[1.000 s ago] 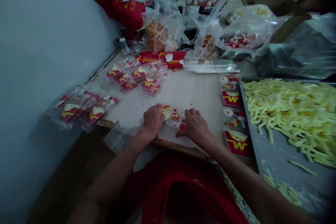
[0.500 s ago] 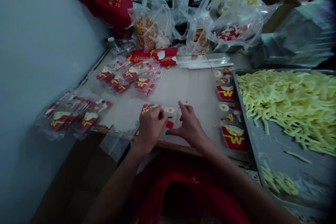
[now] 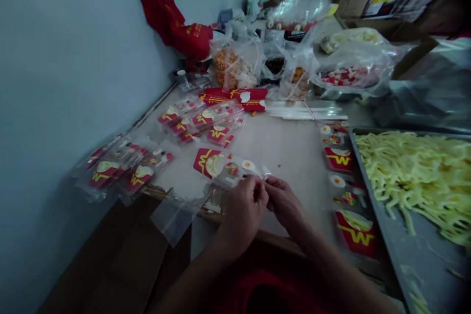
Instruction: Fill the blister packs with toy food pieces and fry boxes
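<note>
As hands (image 3: 243,213) (image 3: 285,201) pinch a clear packet (image 3: 231,169), yellow W (image 3: 202,161) on red

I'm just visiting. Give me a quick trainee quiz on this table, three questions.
1. True or false: the pale strips are heaped in the metal tray.
2. Where do the left hand and right hand meet? A) At one end of the clear packet. B) Over the tray. C) Against the red cloth bag.
3. How many yellow W marks show right alongside the tray?

Key: 1 true; 2 A; 3 two.
</note>
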{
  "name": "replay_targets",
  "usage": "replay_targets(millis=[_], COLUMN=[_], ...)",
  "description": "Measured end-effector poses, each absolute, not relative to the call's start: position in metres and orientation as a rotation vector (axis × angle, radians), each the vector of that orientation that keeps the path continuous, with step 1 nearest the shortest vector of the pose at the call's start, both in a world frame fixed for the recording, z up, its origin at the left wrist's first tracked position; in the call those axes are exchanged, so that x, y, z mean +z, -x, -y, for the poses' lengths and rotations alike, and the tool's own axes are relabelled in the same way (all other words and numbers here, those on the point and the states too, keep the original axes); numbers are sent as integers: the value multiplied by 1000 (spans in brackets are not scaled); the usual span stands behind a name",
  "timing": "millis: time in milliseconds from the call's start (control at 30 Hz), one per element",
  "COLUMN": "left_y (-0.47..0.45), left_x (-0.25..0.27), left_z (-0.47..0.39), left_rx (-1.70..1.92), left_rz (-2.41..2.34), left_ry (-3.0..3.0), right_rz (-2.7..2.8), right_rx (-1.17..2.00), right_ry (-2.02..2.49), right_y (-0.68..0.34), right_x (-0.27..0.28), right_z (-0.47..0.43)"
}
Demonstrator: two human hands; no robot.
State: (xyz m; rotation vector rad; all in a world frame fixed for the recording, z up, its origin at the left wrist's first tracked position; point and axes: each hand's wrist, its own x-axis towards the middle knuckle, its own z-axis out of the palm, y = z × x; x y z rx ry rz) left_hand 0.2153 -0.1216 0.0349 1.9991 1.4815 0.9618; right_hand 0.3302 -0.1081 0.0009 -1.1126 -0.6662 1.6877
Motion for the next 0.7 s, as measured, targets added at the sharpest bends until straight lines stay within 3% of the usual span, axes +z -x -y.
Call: replay_targets(millis=[167,300,400,533,700], left_y=[-145,-51,-10,-12,-29], left_x=[33,19,7,-10,-17], left_z=[107,58,23,-6,-28], left_rx=[1125,837,515,240,69], left_rz=[-1454,-2056,-2166,-2077,-2044], left_ry=[-2165,-2080,-1924,-1996,-1900], right_rz=[920,1002,1098,1164,1221], right_rx=[1540,1632,1731,1708,1352], right_ry=[1003,1043,1244,1441,1522], right_y=[-334,-314,-288,-260,-252], right_x=[31,52,65,68,61], right_z=[23,-94,-169,-228,-237])
